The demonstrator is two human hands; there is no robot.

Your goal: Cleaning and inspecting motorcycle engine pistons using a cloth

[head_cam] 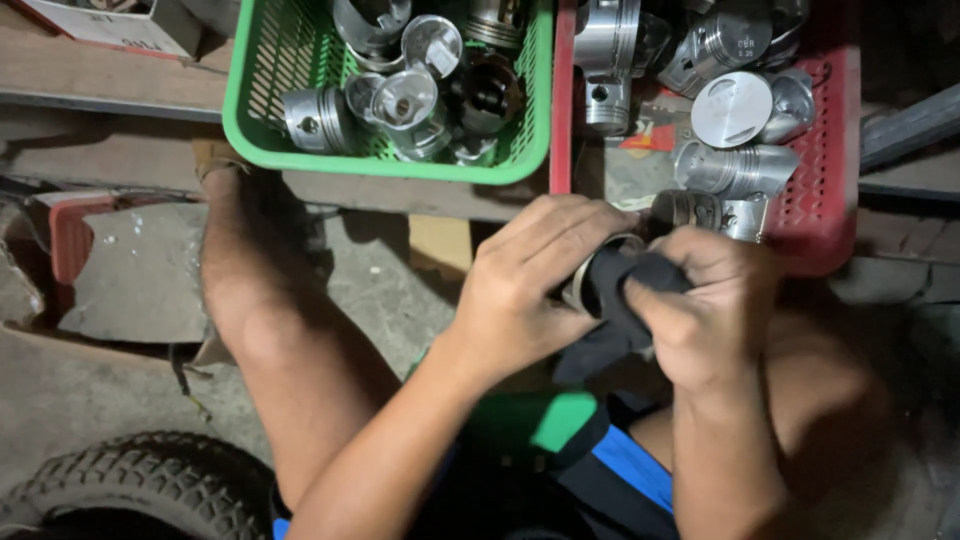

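Head view: left hand grips one piston, right hand clamps one dark cloth; two baskets.

head-worn camera, looking steeply down, close above hands, knees, baskets

A: Any pkgs, labels, signs or screens in view?

B: Three items, no screens or signs. Item 1: flat white box, top-left corner, cut off by frame edge; red trim along its lower edge, dark print on white face. Lies on a grey ledge, left of the green basket.

A: Item 2?

B: Printed paper piece inside the red basket, lying flat under the metal pistons. Red, white and yellow patches; mostly covered, shape can't be told.

A: Item 3?

B: Small white sticker on a piston crown in the green basket, approx. rectangular, tilted.
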